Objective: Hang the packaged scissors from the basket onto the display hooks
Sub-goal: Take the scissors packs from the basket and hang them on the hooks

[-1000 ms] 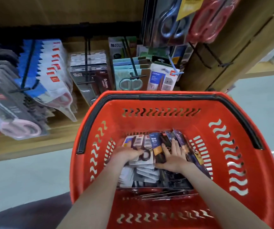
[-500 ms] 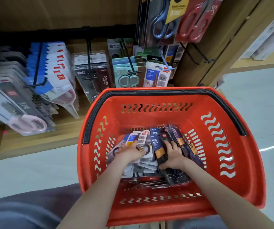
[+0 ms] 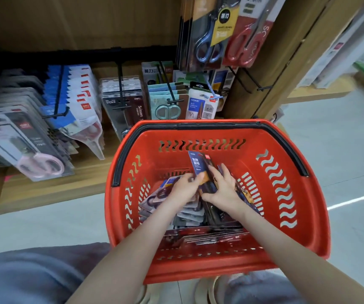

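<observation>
A red plastic basket [image 3: 286, 216] with a black handle sits on the floor in front of me, holding several packaged scissors [image 3: 190, 218]. Both hands are inside it. My left hand [image 3: 183, 189] and my right hand [image 3: 225, 191] together grip a dark blue and orange scissors package [image 3: 198, 165], tilted up on end above the pile. Behind the basket, black display hooks [image 3: 121, 84] carry rows of packaged scissors. One empty hook [image 3: 251, 84] sticks out from the wooden post at the right.
A low wooden shelf [image 3: 45, 189] runs under the hanging packs on the left. Large scissors packs [image 3: 227, 34] hang above the basket's far rim. A wooden post [image 3: 286, 51] stands at the right, with grey floor [image 3: 341, 150] beyond. My knees [image 3: 29, 277] are at the bottom.
Both hands have closed on the blue and orange package and raised its top end out of the pile. The view has shifted so the basket sits further right and lower.
</observation>
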A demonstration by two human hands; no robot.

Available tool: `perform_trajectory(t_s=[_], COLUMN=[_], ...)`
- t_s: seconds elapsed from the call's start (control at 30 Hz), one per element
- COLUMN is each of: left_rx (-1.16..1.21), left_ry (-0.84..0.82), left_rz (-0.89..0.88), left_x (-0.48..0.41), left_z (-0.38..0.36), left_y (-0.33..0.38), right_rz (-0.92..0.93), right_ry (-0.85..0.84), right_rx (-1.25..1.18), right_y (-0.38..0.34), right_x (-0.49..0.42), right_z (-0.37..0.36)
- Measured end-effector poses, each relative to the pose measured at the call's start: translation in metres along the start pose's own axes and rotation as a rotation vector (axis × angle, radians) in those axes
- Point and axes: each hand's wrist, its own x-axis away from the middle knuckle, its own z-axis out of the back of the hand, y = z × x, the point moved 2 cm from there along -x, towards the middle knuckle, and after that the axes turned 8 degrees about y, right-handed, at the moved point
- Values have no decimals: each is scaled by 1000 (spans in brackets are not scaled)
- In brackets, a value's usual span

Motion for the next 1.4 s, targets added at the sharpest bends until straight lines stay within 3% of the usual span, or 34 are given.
perform_trajectory(t_s=[0.07, 0.13, 0.3, 0.4, 0.5, 0.77, 0.87, 1.03, 1.1, 1.23, 1.4], left_rx=[383, 466, 382, 346, 275, 35, 21, 3, 27, 90, 134], left_ry=[-97, -84, -51, -62, -48, 347, 398, 406, 437, 520, 557], left_rz=[55, 6, -114, -221, -383, -710, -755, -760, -757, -745, -815], left_x=[13, 18, 44, 67, 95, 134, 136, 124, 115, 98, 82], left_z=[-1, 7, 51, 76, 99, 144, 154, 160, 161, 172, 188], left_y=[18, 31, 63, 84, 113, 181, 203, 222, 222, 218, 227], right_rz=[86, 135, 64, 84, 157, 324, 348, 414, 523, 727, 792], right_ry=[-18, -19, 241, 104, 42, 131, 156, 370, 414, 387, 440], right_rx=[-39, -79, -333, -711, -866, -893, -904, -782, -746, -486, -346], right_y=[-16, -31, -69, -101, -139, -204, -225, -239, -244, -254, -271], right_x=[8, 14, 8, 8, 16, 23, 20, -2, -7, -18, -34], right_z=[7, 17, 59, 80, 98, 134, 149, 159, 157, 144, 128])
